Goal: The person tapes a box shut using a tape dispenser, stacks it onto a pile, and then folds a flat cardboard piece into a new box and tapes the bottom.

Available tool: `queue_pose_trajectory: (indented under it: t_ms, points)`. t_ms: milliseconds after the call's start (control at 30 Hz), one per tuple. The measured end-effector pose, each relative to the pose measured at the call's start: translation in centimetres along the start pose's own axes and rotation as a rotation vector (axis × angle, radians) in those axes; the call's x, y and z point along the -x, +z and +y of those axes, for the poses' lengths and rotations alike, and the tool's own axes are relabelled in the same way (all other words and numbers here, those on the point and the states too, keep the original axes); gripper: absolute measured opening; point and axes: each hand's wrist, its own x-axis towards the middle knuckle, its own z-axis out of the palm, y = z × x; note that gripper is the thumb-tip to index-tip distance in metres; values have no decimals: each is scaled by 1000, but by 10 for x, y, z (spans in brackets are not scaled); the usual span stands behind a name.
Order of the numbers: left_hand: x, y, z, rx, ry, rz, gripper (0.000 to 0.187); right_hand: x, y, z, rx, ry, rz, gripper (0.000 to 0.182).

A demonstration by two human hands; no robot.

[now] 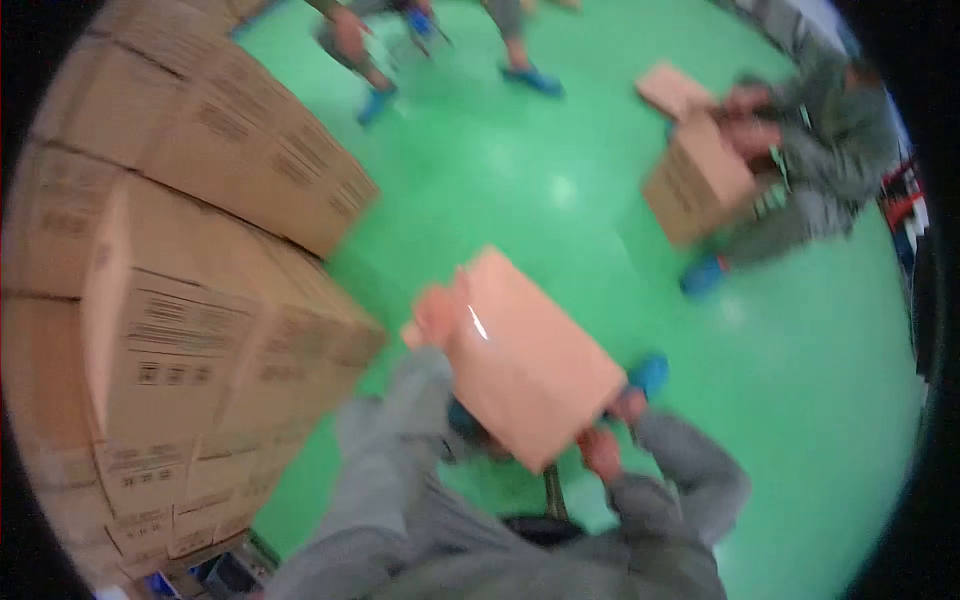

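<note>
Diagonally, the box (pixel 535 360) stretches its long axis upper left to lower right, between left hand (pixel 435 315) and right hand (pixel 600 452); fingers too blurred to tell whether clamped.

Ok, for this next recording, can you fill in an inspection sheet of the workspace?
Surface: glossy green floor.
Job's things: cardboard box in front of the wearer, bright streak on its face.
Clutter: dark container at lower left; contents unclear.
Hands: left hand at the box's left edge; right hand by its lower right edge; blur hides the grip.
Cables: nothing seen.
Surroundings: stacked cartons on the left; co-worker at right with another box; second person's legs at top.
</note>
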Motion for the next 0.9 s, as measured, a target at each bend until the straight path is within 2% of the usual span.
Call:
queue_pose_trajectory:
  t_ms: [33,67,100,133,167,267,333,400,433,500,600,667,733,800,833,867,900]
  points:
    - [1,-4,-3,24,-16,-8,66,-13,-60,-25,-238,244,-325,37]
    - [10,29,-6,-102,-39,140,69,-8,-96,-35,-291,-39,-191,44]
    - [2,-14,3,34,-132,-131,76,-3,-100,-37,-464,90,-47,52]
    - [-34,-81,-9,334,-53,-613,81,4,-141,-58,-1243,659,-143,47]
    - [-31,-85,-6,338,-52,-690,83,26,-87,8,-1472,733,-335,60]
    - [-18,-83,-12,375,-59,-858,85,-24,-143,2,-1479,513,-190,59]
    - [5,-89,-14,479,8,-789,87,-57,-164,-7,-1512,325,-80,59]
    - [22,-86,-6,378,157,-485,86,-85,-191,-38,-1561,138,17,58]
    - [5,-108,-1,384,147,-452,86,-93,-206,-53,-1581,57,68,58]
    - [-25,-200,16,475,241,-656,82,-92,-231,-74,-1609,-64,162,58]
    - [-62,-301,13,587,267,-339,74,-74,-265,-112,-1658,-214,286,57]
    - [-67,-403,-21,709,247,-51,60,-73,-304,-146,-1693,-350,385,57]
    - [-41,-498,-73,829,221,254,52,-78,-347,-187,-1735,-500,485,56]
    - [-12,-559,-123,895,232,507,58,-85,-392,-234,-1783,-660,577,56]
    - [1,-577,-142,911,259,605,64,-87,-414,-257,-1809,-731,624,56]
    - [9,-588,-153,903,267,622,64,-95,-441,-277,-1833,-797,676,56]
    - [16,-597,-162,854,299,759,69,-84,-459,-296,-1859,-858,734,55]
